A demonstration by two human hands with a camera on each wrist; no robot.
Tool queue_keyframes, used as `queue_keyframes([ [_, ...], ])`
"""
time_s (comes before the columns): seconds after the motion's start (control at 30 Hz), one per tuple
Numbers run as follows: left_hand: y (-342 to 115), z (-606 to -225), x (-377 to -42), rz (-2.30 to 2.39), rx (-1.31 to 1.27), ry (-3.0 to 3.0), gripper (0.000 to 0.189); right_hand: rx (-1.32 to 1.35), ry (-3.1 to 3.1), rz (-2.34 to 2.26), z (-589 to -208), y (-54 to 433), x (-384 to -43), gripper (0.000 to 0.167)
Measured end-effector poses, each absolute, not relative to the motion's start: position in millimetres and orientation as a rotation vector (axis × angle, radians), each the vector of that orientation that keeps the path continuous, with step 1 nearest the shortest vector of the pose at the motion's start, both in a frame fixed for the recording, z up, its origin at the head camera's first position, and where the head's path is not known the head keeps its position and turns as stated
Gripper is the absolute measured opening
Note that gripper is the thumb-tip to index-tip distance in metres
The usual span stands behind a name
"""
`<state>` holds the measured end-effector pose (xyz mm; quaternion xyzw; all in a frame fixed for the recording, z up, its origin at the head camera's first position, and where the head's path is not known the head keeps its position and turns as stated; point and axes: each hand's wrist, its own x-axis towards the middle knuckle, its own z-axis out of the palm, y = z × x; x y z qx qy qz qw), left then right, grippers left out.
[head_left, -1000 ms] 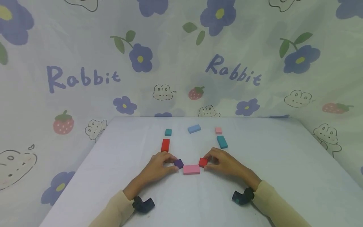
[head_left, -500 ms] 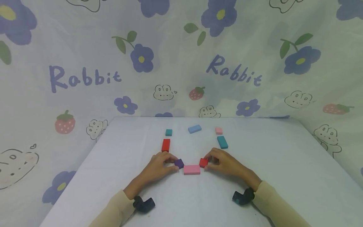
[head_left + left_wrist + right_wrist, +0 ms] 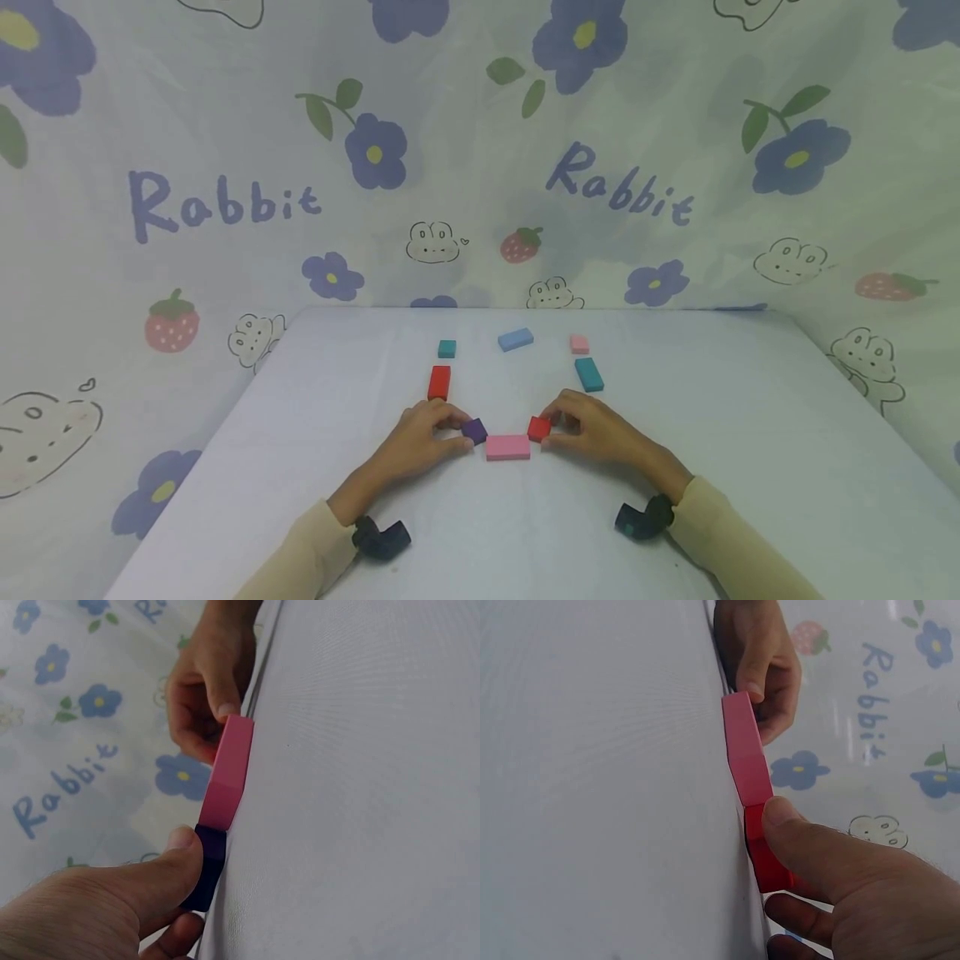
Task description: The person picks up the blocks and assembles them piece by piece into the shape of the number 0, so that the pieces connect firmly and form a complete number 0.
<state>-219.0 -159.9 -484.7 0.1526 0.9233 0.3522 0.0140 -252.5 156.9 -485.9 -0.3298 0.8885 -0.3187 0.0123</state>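
On the white tabletop, my left hand (image 3: 422, 439) pinches a small dark purple block (image 3: 474, 432) between thumb and fingers. My right hand (image 3: 596, 431) pinches a small red block (image 3: 538, 429) the same way. Between the two lies a longer pink block (image 3: 507, 447), slightly nearer to me. In the left wrist view the purple block (image 3: 208, 866) sits right at the end of the pink block (image 3: 229, 772). The right wrist view has the red block (image 3: 765, 851) at the pink block's other end, with my right thumb (image 3: 781, 814) on it.
Farther back, a ring of blocks continues: a long red block (image 3: 439, 382), a small teal block (image 3: 447, 349), a light blue block (image 3: 516, 339), a small pink block (image 3: 579, 344) and a longer teal block (image 3: 589, 374). A patterned curtain (image 3: 480, 167) hangs behind the table.
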Motion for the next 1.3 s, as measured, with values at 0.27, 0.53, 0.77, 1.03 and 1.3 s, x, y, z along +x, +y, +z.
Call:
queue_keyframes([
  [0.27,-161.0,-481.2,-220.0,1.098,0.487,2.882,0.03,-1.044,2.777,-0.983,-483.7,155.9,-255.0,0.031],
  [0.53,-162.9,-480.6,-222.3,1.092,0.508,2.889,0.031,-1.054,2.789,-0.984,-481.6,155.4,-255.1,0.031],
  [0.77,-163.6,-483.0,-223.8,1.106,0.504,2.882,0.032,-0.997,2.732,-1.063,-478.1,159.3,-255.7,0.034],
  [1.03,-164.0,-489.7,-217.9,1.096,0.509,2.89,0.03,-0.855,2.739,-1.133,-460.2,174.0,-268.5,0.027],
  [1.3,-161.2,-488.7,-217.6,1.121,0.545,2.886,0.029,-0.698,2.857,-1.044,-461.0,213.0,-304.7,0.027],
])
